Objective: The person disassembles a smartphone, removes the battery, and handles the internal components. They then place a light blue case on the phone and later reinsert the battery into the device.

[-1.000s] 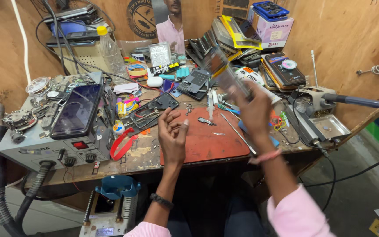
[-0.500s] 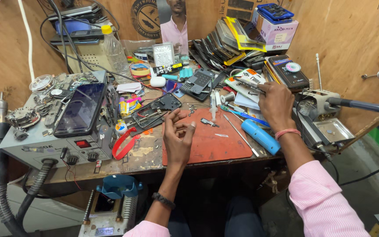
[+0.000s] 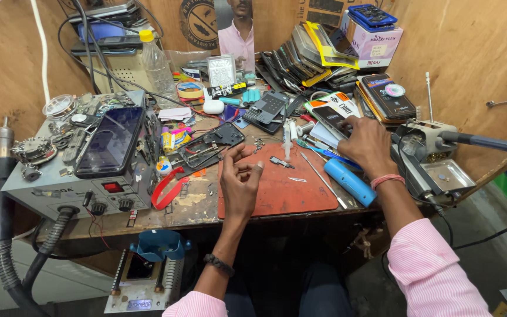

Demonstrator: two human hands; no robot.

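Your left hand [image 3: 240, 176] hovered half-curled and empty over the red mat [image 3: 277, 188]; your right hand [image 3: 366, 144] pressed a phone [image 3: 331, 115], right of centre. The stack beneath could have slipped, scattering small screws [image 3: 258, 144].

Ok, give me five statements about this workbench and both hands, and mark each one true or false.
1. The left hand is raised over the red mat with fingers curled, holding no tool. True.
2. The right hand rests on the red mat. False: it lies to the right of the mat, on the pile of phones.
3. A blue cylindrical tool lies just below the right hand. True.
4. A phone with a dark screen lies on top of the grey station at the left. True.
5. The plastic bottle at the back has a red cap. False: its cap is yellow.
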